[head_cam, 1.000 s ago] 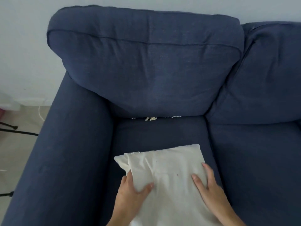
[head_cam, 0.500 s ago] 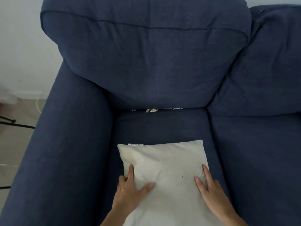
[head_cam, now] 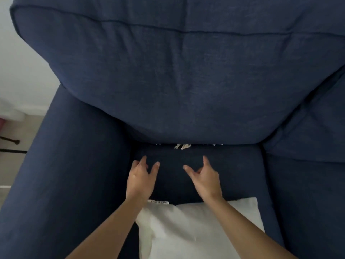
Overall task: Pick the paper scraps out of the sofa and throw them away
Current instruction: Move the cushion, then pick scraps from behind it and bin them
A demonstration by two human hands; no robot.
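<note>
From the head camera, a navy sofa fills the view. Both hands hover over the seat cushion, short of its back edge, and each is empty. The left hand has its fingers loosely spread; the right hand shows thumb and forefinger parted — the other fingers curled in. The paper scraps sit wedged in the crease where the seat cushion meets the back cushion, at the seat's back edge, just beyond the fingertips and untouched. A white pillow lies at the seat's front edge under both forearms — a small label at its far edge.
</note>
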